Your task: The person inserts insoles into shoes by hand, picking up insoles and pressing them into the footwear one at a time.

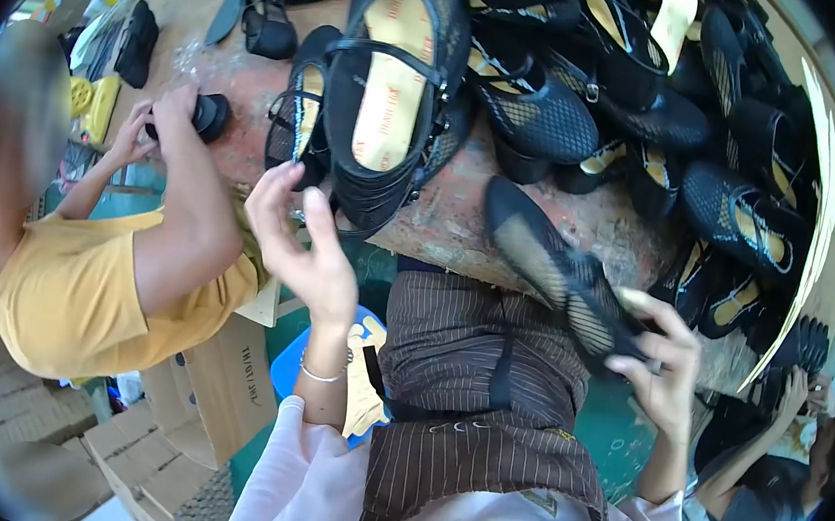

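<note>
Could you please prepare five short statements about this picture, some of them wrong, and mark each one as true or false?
1. The person's right hand holds a black mesh shoe. True.
2. The person's left hand grips a pair of scissors. False: its fingers are spread and nothing is in its grasp.
3. The pale yellow insole of the large black strapped shoe carries red lettering. True.
4. The wearer's apron is plain white. False: it is dark brown with thin pale stripes.
5. The co-worker at the picture's left wears a bright green shirt. False: the short-sleeved shirt is yellow.
</note>
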